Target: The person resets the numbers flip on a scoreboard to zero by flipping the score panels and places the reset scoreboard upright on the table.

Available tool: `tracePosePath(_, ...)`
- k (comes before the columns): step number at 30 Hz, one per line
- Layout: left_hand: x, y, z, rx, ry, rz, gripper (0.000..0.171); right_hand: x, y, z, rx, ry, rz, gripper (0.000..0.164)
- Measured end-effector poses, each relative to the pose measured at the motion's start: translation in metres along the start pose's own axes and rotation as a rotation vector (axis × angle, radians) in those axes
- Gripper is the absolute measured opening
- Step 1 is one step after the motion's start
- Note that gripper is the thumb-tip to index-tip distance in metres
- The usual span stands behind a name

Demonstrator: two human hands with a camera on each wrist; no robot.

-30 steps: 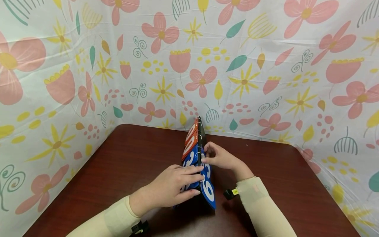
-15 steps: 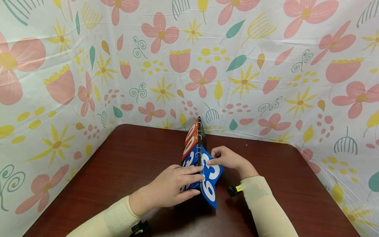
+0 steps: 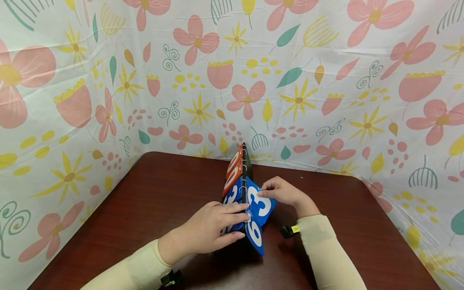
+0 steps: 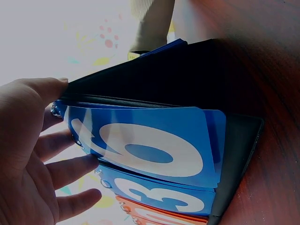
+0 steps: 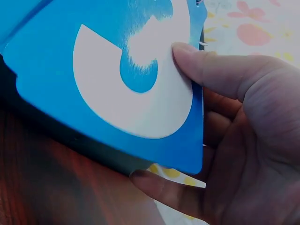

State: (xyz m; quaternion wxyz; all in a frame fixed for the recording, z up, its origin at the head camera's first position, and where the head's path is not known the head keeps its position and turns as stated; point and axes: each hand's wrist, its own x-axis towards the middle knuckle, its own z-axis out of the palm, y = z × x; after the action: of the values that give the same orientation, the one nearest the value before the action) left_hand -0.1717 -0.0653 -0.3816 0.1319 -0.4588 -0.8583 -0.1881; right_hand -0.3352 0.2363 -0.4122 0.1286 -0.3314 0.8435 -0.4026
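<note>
A tabletop flip scoreboard (image 3: 244, 163) stands like a tent, its ringed top edge running away from me. My left hand (image 3: 206, 225) rests across the near part of that edge with its fingers extended. In the left wrist view its thumb touches the end of the black panel (image 4: 154, 79), beside blue cards showing a 6 (image 4: 154, 145) and a 3 (image 4: 161, 194). On the other side my right hand (image 3: 284, 193) pinches a blue number card (image 5: 154, 150) marked 3, thumb on its face, lifted away from the stand. Another blue 6 card (image 3: 255, 238) hangs nearer me.
Small red number cards (image 3: 233, 167) hang on the scoreboard's far left half. The stand sits on a dark red-brown table (image 3: 174, 189). A flower-patterned cloth (image 3: 250, 60) rises along the back and sides. Black straps with small devices (image 3: 290, 230) show at the wrists.
My right hand has drawn back to the right from the rings, and the blue 3 card has swung outward with it. The left hand has stayed in place.
</note>
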Motion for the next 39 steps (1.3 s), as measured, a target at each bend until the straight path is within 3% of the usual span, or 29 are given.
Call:
tracePosePath(7, 0.000, -0.001, 0.001, -0.004, 0.004, 0.010, 0.044, -0.006, -0.007, -0.005, -0.034, 0.087, 0.055, 0.024)
tracePosePath(16, 0.000, -0.001, 0.000, -0.011, 0.000, 0.010, 0.045, -0.016, -0.013, -0.021, -0.026, 0.086, 0.092, 0.026)
tracePosePath(20, 0.000, 0.000, -0.001, -0.014, -0.002, 0.005, 0.045, -0.026, -0.015, -0.033, 0.043, 0.064, 0.114, 0.031)
tracePosePath(22, 0.000, 0.000, -0.001, -0.016, -0.005, 0.004, 0.046, -0.030, -0.015, -0.038, 0.134, 0.054, 0.105, 0.035)
tracePosePath(30, -0.001, 0.000, 0.000, -0.015, 0.001, 0.002, 0.045, -0.038, -0.020, -0.046, 0.782, -0.092, -0.121, 0.045)
tracePosePath(32, -0.001, 0.000, 0.000, -0.013, 0.000, -0.001, 0.045, -0.038, -0.025, -0.045, 0.892, -0.132, -0.191, 0.049)
tracePosePath(35, 0.000, 0.000, -0.001, -0.012, -0.003, -0.004, 0.045, -0.037, -0.032, -0.042, 0.971, -0.187, -0.305, 0.050)
tracePosePath(39, 0.000, 0.000, -0.001, -0.013, -0.008, -0.008, 0.045, -0.031, -0.041, -0.035, 0.946, -0.208, -0.450, 0.048)
